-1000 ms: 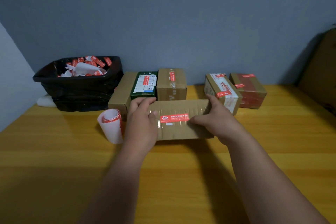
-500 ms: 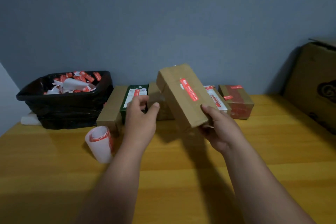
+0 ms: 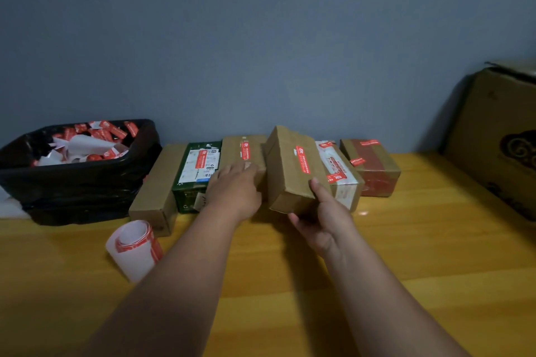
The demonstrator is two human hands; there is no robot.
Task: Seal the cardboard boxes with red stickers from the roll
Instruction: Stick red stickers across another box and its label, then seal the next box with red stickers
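Lowered into the row, the sealed box [image 3: 293,171] is gripped by right hand [image 3: 322,220]; left hand [image 3: 235,188] flat.

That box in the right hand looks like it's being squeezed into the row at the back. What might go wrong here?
The gap looks tight: the stickered box, tilted in the right hand, could scrape the white-labelled box beside it and lift its red sticker.

The grip sits only at the box's near end, so it might slip and knock the row.

The left hand presses a neighbouring brown box; pushing further could shove the green box out of line.
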